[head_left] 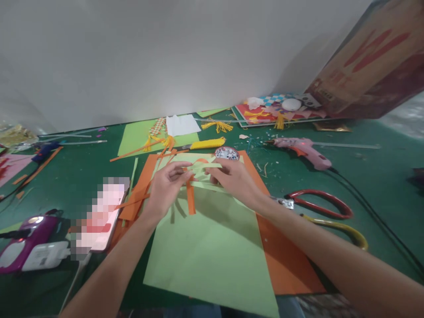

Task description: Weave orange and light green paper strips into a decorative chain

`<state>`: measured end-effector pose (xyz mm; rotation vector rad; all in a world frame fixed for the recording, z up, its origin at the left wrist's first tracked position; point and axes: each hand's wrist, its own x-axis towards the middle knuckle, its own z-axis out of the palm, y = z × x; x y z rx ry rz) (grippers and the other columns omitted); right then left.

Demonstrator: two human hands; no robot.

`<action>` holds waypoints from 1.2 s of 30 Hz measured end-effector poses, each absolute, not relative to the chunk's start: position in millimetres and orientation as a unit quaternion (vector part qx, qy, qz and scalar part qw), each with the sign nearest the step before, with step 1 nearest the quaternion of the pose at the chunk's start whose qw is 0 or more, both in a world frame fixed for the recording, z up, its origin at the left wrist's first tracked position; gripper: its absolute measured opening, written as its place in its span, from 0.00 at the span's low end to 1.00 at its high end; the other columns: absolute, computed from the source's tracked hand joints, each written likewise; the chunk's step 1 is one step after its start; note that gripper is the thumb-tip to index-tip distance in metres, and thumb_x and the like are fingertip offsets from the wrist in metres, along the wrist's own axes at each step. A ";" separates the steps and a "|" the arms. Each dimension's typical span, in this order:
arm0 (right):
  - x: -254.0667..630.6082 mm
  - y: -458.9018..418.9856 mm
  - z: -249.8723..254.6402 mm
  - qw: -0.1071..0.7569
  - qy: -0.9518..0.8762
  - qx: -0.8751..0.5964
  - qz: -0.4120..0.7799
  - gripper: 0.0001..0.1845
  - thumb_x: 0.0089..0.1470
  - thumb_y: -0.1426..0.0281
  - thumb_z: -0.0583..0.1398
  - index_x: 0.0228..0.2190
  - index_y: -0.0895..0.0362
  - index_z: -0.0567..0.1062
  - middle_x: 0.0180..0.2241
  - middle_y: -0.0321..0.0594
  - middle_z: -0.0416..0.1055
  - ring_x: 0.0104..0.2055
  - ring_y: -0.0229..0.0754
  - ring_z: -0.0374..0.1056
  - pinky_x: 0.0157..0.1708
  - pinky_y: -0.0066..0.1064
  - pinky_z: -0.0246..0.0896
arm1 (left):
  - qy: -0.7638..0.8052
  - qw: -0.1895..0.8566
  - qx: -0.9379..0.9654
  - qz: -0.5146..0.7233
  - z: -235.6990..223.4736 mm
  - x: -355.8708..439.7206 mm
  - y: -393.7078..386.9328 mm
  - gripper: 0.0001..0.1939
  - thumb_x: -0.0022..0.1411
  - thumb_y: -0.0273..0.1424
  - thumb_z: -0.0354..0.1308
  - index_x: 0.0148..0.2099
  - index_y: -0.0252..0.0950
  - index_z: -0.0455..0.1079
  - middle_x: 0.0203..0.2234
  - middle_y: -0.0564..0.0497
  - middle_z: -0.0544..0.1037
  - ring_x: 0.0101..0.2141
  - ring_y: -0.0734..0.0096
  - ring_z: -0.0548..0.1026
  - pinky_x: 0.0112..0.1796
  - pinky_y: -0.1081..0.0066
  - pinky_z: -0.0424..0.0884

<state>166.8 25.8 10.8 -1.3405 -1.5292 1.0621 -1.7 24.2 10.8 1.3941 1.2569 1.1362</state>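
Observation:
My left hand [168, 184] pinches crossed paper strips between thumb and fingers. An orange paper strip [191, 198] hangs down from that pinch. Opposite it, my right hand [233, 177] is closed on a light green paper strip [212, 165], which runs across the gap between both hands. Where the strips cross is partly hidden by my fingers. Both hands are held just above a light green paper sheet [208, 251], which lies over an orange sheet [285, 260]. Loose orange strips [135, 201] lie left of my left hand.
Scissors [318, 205] with red and yellow handles and a pink glue gun [303, 150] lie on the right. Behind my hands are a yellow cutter [208, 143] and yellow tassels [217, 126]. A phone [102, 216] and a purple power strip [31, 240] are on the left.

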 end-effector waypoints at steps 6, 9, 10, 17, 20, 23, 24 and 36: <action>166.7 24.3 11.4 0.427 -0.619 -0.503 0.427 0.16 0.49 0.56 0.58 0.29 0.57 0.66 0.15 0.30 0.62 0.17 0.33 0.58 0.17 0.24 0.50 | 0.507 0.460 0.570 0.454 10.2 -1.2 24.2 0.09 0.51 0.29 0.63 0.38 0.36 0.73 0.25 0.53 0.78 0.29 0.71 0.78 0.34 0.72 0.75; 167.4 24.6 11.1 0.425 -0.630 -0.475 0.444 0.15 0.49 0.58 0.58 0.30 0.57 0.68 0.16 0.31 0.63 0.19 0.34 0.61 0.17 0.24 0.52 | 0.507 0.448 0.584 0.449 10.1 -1.7 24.1 0.09 0.51 0.28 0.62 0.38 0.36 0.73 0.28 0.52 0.79 0.29 0.70 0.78 0.35 0.71 0.75; 167.6 24.6 11.0 0.421 -0.632 -0.467 0.453 0.14 0.50 0.59 0.58 0.29 0.57 0.69 0.17 0.32 0.64 0.20 0.34 0.63 0.18 0.24 0.54 | 0.507 0.446 0.586 0.447 10.1 -1.8 24.0 0.09 0.51 0.28 0.62 0.38 0.36 0.73 0.28 0.52 0.79 0.29 0.70 0.78 0.35 0.71 0.74; 168.1 23.4 13.5 0.419 -0.632 -0.448 0.473 0.11 0.49 0.63 0.58 0.26 0.57 0.74 0.20 0.34 0.66 0.22 0.34 0.62 0.21 0.25 0.60 | 0.497 0.471 0.577 0.446 11.0 -0.9 22.4 0.10 0.53 0.31 0.62 0.38 0.38 0.67 0.24 0.55 0.76 0.28 0.71 0.77 0.34 0.71 0.72; 168.4 23.4 14.6 0.420 -0.615 -0.444 0.497 0.09 0.46 0.64 0.60 0.26 0.57 0.75 0.21 0.34 0.67 0.25 0.35 0.63 0.24 0.27 0.62 | 0.477 0.484 0.571 0.460 12.6 -0.6 21.5 0.11 0.53 0.33 0.62 0.33 0.39 0.61 0.21 0.58 0.74 0.27 0.73 0.76 0.33 0.73 0.70; 169.0 24.2 14.3 0.415 -0.609 -0.439 0.514 0.10 0.46 0.63 0.61 0.23 0.58 0.73 0.21 0.35 0.67 0.24 0.34 0.62 0.25 0.27 0.60 | 0.479 0.470 0.586 0.454 13.4 -1.0 21.2 0.09 0.53 0.32 0.61 0.34 0.39 0.63 0.23 0.57 0.73 0.26 0.73 0.75 0.31 0.74 0.69; 169.0 24.4 14.2 0.410 -0.611 -0.438 0.517 0.11 0.47 0.63 0.60 0.22 0.58 0.73 0.21 0.35 0.66 0.24 0.34 0.61 0.24 0.26 0.59 | 0.482 0.463 0.593 0.449 13.4 -1.3 21.1 0.08 0.54 0.33 0.61 0.35 0.38 0.64 0.23 0.56 0.73 0.27 0.73 0.75 0.30 0.74 0.69; 169.0 22.4 19.2 0.353 -0.634 -0.456 0.516 0.14 0.49 0.62 0.59 0.20 0.58 0.71 0.20 0.33 0.64 0.24 0.33 0.60 0.23 0.26 0.56 | 0.469 0.477 0.601 0.438 13.6 -0.1 20.0 0.12 0.52 0.34 0.63 0.33 0.39 0.61 0.23 0.57 0.71 0.26 0.74 0.73 0.30 0.74 0.67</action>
